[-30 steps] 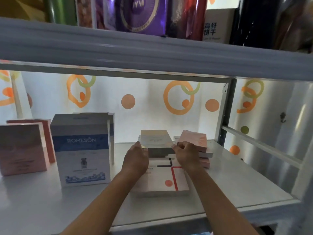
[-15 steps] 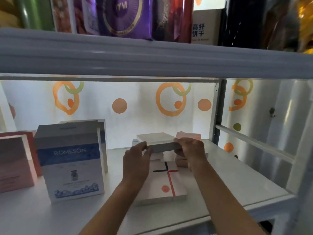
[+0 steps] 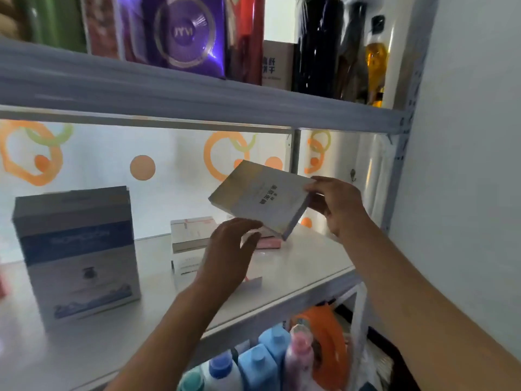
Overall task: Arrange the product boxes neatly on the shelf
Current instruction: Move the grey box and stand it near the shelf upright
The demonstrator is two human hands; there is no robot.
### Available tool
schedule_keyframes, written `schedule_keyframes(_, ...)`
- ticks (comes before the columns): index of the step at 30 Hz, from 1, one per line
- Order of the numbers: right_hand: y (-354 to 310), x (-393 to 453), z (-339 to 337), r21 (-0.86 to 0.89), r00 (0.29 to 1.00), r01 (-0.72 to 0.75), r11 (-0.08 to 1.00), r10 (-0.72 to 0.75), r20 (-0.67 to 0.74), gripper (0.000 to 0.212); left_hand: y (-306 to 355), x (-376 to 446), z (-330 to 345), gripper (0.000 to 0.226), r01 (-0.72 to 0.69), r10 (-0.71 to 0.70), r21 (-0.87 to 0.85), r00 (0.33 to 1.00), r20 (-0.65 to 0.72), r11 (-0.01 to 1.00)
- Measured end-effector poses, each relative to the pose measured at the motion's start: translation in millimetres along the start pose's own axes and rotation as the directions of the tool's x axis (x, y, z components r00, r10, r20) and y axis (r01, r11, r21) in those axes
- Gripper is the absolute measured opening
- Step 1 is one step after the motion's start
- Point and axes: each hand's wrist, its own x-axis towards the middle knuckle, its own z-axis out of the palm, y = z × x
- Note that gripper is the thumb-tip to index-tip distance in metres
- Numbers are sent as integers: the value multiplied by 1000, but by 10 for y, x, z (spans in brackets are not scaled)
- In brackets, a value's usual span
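A flat grey-white box (image 3: 260,197) with dark lettering hangs tilted in the air above the white shelf (image 3: 307,266). My right hand (image 3: 337,206) grips its right edge. My left hand (image 3: 229,251) is below the box's lower corner, fingers spread and relaxed, apparently just off it. Under my left hand lies a flat white box (image 3: 186,263), mostly hidden. Behind it sit a small white box with red lines (image 3: 191,231) and a pink box (image 3: 269,242). A tall blue-and-white box (image 3: 77,255) stands upright at the left.
The upper shelf (image 3: 197,100) hangs close overhead, loaded with a purple box (image 3: 186,32) and dark bottles (image 3: 318,46). A metal upright (image 3: 397,176) and white wall bound the right side. Detergent bottles (image 3: 253,365) stand on the shelf below.
The grey-white box has been lifted off the stack and tilted up to the right. My left hand has let go of it and dropped below. The camera view has shifted right.
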Motion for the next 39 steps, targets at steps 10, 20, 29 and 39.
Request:
schedule_keyframes(10, -393, -190, -219, -214, 997, 70, 974, -59, 57, 28, 190, 155, 12, 64, -16, 3, 160, 997, 81, 987)
schedule_keyframes(20, -489, -136, -181, -568, 872, 472, 674, -262, 414, 22, 284, 176, 193, 22, 337, -245, -235, 905, 347, 912)
schedule_keyframes(29, -18, -72, -224, -798, 661, 596, 96, -623, 419, 23, 129, 198, 428, 15, 495, -433, -572, 865, 253, 654)
schedule_keyframes(39, 305, -366, -268, -530, 955, 278, 802, -168, 246, 25, 78, 138, 652, 43, 467, -348, -706, 881, 319, 532)
